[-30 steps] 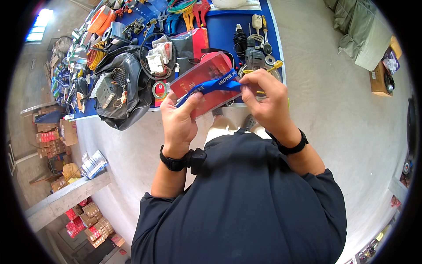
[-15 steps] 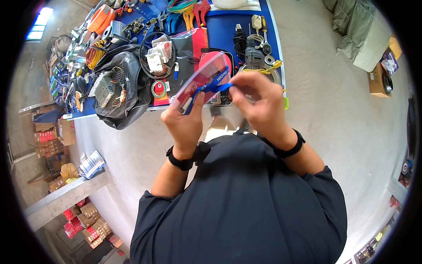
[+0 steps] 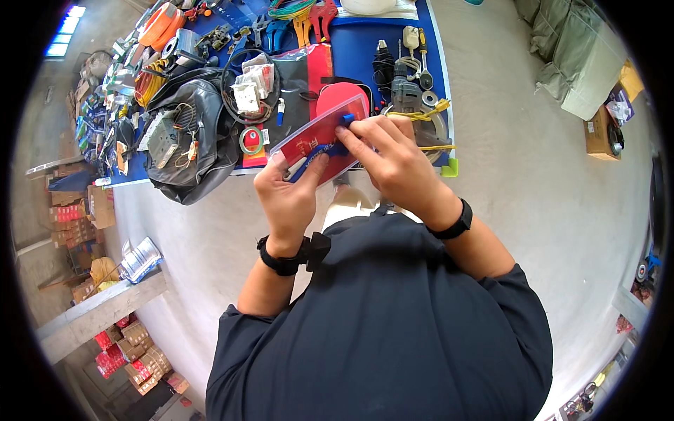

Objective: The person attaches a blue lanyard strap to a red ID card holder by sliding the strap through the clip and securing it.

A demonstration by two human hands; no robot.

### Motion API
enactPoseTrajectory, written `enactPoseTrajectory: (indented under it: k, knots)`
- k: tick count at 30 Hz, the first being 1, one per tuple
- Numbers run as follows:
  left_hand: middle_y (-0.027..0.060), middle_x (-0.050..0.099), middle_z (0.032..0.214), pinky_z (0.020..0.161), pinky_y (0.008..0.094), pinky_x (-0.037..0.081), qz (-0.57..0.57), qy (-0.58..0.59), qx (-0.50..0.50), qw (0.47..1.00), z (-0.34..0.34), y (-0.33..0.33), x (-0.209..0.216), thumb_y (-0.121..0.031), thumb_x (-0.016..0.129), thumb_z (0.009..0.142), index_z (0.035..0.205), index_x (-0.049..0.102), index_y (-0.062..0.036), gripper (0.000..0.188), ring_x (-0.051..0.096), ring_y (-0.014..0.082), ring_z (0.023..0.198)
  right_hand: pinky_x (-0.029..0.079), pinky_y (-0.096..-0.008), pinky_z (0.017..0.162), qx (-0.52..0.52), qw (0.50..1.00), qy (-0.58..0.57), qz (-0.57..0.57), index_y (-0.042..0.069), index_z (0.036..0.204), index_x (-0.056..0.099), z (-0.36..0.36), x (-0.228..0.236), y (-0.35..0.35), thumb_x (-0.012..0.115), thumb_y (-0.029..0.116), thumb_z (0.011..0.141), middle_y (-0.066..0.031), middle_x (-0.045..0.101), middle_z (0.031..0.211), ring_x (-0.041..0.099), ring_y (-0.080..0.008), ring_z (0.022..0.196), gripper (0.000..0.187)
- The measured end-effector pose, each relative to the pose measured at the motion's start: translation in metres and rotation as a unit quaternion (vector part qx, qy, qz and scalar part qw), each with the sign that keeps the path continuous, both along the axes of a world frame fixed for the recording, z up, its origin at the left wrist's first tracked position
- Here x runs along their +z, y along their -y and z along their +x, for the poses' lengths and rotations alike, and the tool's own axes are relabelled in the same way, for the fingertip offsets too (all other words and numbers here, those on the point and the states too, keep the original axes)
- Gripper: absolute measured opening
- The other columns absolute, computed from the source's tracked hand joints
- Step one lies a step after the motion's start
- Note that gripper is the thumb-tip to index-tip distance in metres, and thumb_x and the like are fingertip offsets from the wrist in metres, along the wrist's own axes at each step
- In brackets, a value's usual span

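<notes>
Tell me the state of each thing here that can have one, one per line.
Red plastic case: held up off the table, tilted.
Blue strap: lying across the case, pinched.
Left hand: gripping the case's lower end.
Right hand: fingers pressing the strap.
Grey bag: open, slumped on the table.

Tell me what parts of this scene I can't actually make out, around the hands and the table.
Head view only:
- The red plastic pouch: its lower right part is covered by the right hand, its lower left corner by the left hand.
- The blue strap: most of it lies hidden under the fingers.
- The blue table: its far end is cut off by the top edge.
- Small tools at the far left: too small and bent by the lens.
</notes>
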State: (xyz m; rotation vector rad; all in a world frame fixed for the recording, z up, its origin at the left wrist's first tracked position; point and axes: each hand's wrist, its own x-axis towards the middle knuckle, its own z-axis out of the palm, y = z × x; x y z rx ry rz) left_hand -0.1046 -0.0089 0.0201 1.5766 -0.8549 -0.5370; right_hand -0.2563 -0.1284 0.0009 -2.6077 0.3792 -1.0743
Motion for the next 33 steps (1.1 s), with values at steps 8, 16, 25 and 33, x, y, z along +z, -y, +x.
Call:
enactPoseTrajectory:
  k: [8,16,25,33]
  knots:
    - [0.0084,0.076,0.098,0.081,0.0264,0.055,-0.009,0.027,0.013,1.0,-0.003,0.003,0.007,0.005,0.075,0.087,0.109,0.074,0.0066,0.022,0.067,0.0116,0.087,0.033,-0.0406,0.094,-0.081,0.994,0.005,-0.07,0.008,0.109,0.07,0.004,-0.007,-0.006,0.067,0.016,0.079,-0.0029,0.062,0.109,0.055,-0.0224,0.109,0.031]
    - [0.0077,0.076,0.097,0.081,0.0263,0.055,0.002,0.035,0.028,0.999,0.002,-0.001,0.005,0.004,0.075,0.087,0.108,0.074,0.0065,0.021,0.067,0.0112,0.087,0.032,-0.041,0.088,-0.046,0.999,0.007,0.021,0.012,0.113,0.065,0.004,-0.001,-0.004,0.073,0.011,0.074,-0.0012,0.062,0.104,0.05,-0.0237,0.099,0.04]
    - [0.0075,0.075,0.099,0.079,0.0266,0.056,0.019,-0.043,-0.002,0.999,0.011,-0.003,-0.002,0.006,0.074,0.087,0.109,0.073,0.0057,0.022,0.068,0.0117,0.086,0.047,-0.0378,0.091,0.105,0.983,-0.034,0.144,0.005,0.117,0.065,-0.004,-0.001,0.013,0.072,-0.008,0.07,-0.0068,0.064,0.094,0.051,-0.0296,0.096,0.049]
    - [0.0093,0.075,0.102,0.081,0.0275,0.058,0.013,-0.141,-0.014,0.99,0.016,-0.003,-0.001,0.005,0.074,0.088,0.113,0.071,0.0072,0.026,0.069,0.0126,0.089,0.055,-0.0364,0.076,0.098,0.99,0.093,0.043,0.001,0.106,0.07,-0.001,-0.013,0.016,0.071,-0.005,0.076,-0.0086,0.071,0.099,0.061,-0.0266,0.084,0.03]
